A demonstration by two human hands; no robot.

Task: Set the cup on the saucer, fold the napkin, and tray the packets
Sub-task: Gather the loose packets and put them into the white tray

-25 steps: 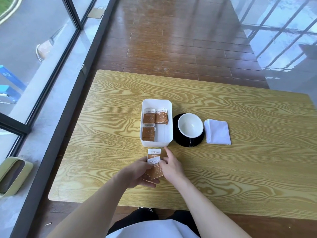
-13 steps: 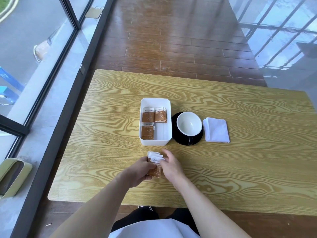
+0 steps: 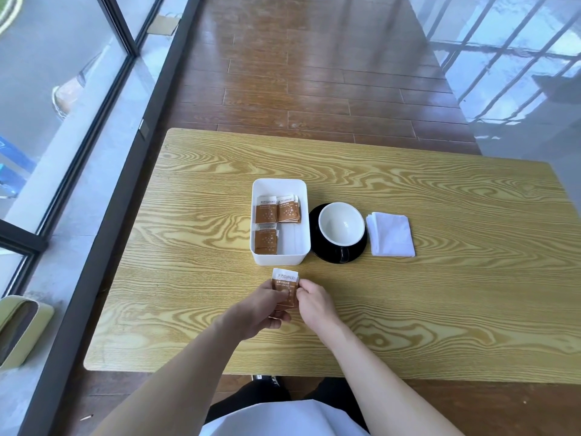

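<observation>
A small stack of brown-and-white sugar packets (image 3: 285, 283) is pinched between my left hand (image 3: 261, 305) and my right hand (image 3: 314, 302), just in front of the white tray (image 3: 301, 196). Inside the tray lie more packets (image 3: 276, 212) in three little piles. To the tray's right a white cup (image 3: 341, 224) sits on a black saucer (image 3: 338, 254). A folded white napkin (image 3: 391, 234) lies flat to the right of the saucer.
The wooden table (image 3: 440, 294) has its near edge close to my body. A glass wall with a dark frame (image 3: 103, 199) runs along the left. A pale green bin (image 3: 19, 328) stands on the floor at the lower left.
The loose packets in front of the tray have been gathered and squared into one stack between both hands. My right index finger, earlier pointing toward the tray, now closes on the stack.
</observation>
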